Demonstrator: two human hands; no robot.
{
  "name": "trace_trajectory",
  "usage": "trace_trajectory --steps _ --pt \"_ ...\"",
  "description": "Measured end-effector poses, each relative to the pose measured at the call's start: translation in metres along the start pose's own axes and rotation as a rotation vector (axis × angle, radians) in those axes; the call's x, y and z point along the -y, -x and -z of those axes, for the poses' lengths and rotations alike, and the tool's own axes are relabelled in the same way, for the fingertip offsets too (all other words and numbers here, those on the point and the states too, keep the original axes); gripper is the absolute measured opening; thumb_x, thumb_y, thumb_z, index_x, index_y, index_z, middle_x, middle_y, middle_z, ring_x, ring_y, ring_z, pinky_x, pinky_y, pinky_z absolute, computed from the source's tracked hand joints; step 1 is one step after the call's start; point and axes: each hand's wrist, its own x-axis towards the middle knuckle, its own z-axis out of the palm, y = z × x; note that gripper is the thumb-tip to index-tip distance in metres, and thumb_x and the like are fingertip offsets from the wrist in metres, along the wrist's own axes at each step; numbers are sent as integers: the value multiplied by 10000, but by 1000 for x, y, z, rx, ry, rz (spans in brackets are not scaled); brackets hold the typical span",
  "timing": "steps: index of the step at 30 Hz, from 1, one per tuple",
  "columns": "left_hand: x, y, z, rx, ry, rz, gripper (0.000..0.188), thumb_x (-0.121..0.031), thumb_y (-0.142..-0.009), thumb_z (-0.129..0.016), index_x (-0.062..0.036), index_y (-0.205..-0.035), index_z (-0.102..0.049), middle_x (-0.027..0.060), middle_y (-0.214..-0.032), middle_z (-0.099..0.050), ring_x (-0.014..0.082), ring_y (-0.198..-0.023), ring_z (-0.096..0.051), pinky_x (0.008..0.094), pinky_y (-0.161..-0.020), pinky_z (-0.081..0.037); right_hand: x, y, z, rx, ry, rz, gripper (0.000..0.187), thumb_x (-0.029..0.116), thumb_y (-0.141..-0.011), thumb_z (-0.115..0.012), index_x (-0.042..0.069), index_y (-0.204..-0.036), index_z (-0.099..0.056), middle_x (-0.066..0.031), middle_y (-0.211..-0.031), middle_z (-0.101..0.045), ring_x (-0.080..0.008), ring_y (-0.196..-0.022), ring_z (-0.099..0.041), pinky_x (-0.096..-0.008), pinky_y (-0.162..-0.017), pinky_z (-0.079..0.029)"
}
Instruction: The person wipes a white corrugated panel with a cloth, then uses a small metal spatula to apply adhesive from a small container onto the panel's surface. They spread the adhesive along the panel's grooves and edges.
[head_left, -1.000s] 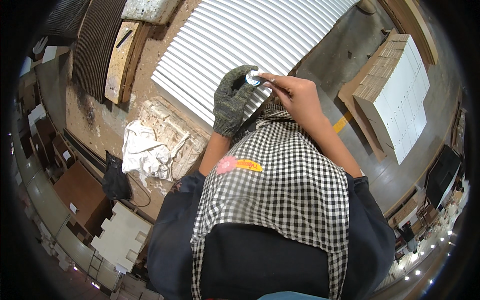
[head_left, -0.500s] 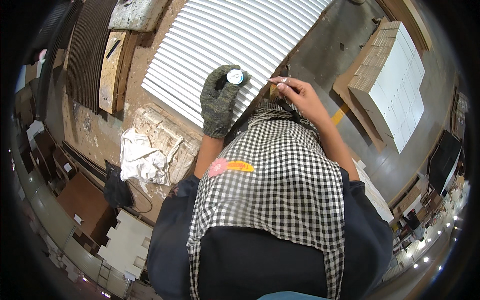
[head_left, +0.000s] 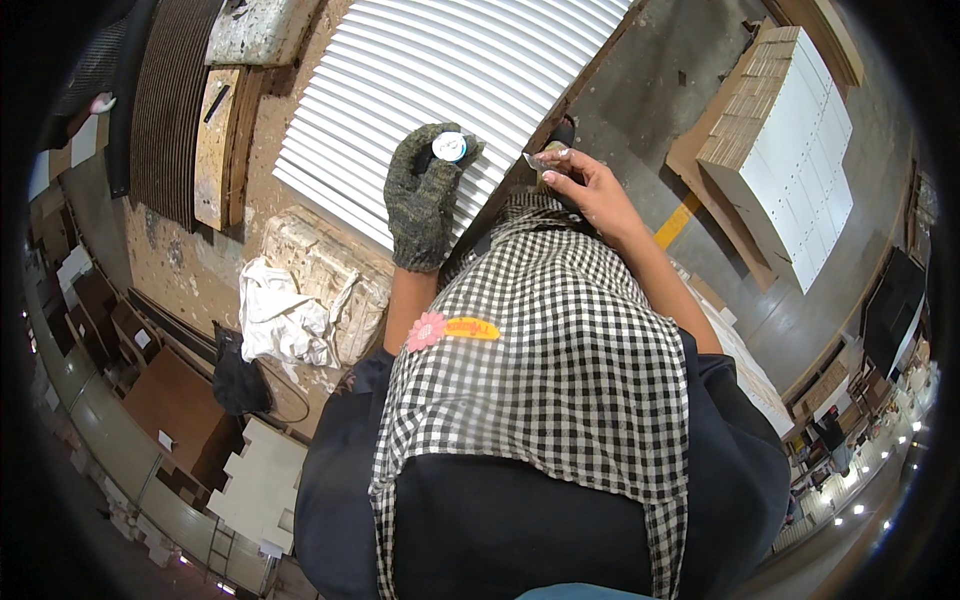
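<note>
My left hand (head_left: 422, 200), in a dark green-grey knit glove, is closed round a small round container (head_left: 449, 147) with a white top and a blue rim. It hovers over a stack of white strips (head_left: 440, 80) lying side by side. My bare right hand (head_left: 582, 185) pinches a small thin flat blade (head_left: 536, 163), its tip pointing left toward the container but apart from it. White smears show on the fingers of that hand. The blade's other end is hidden by my fingers.
A crumpled white cloth (head_left: 290, 310) lies on a paint-spattered block (head_left: 360, 285) at the left. Beyond it are a wooden block (head_left: 217, 150) and a stack of dark strips (head_left: 170, 110). A stack of white-faced boards (head_left: 785, 160) stands on the floor at the right.
Both hands have shifted slightly left in the picture, along with the surroundings. The blade in my right hand has turned, so more of its flat side shows.
</note>
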Motion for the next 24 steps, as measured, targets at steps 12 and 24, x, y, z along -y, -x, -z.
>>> trace_trajectory --steps 12,24 --pt "1 0 3 4 -71 15 380 -52 -944 -641 38 -1301 -544 204 -1239 -625 320 -1136 -643 478 -1000 -551 5 -2 -2 1 84 -14 297 164 -965 -678 36 -1233 -670 -26 -1111 -678 -113 -1023 -593 -281 -945 -461" --pt "-1 0 2 16 -48 24 370 -67 -947 -648 29 -1289 -547 211 -1247 -613 323 -1143 -635 501 -1005 -549 4 -4 0 -1 155 32 290 162 -963 -683 36 -1224 -673 -23 -1095 -680 -103 -991 -597 -273 -927 -465"
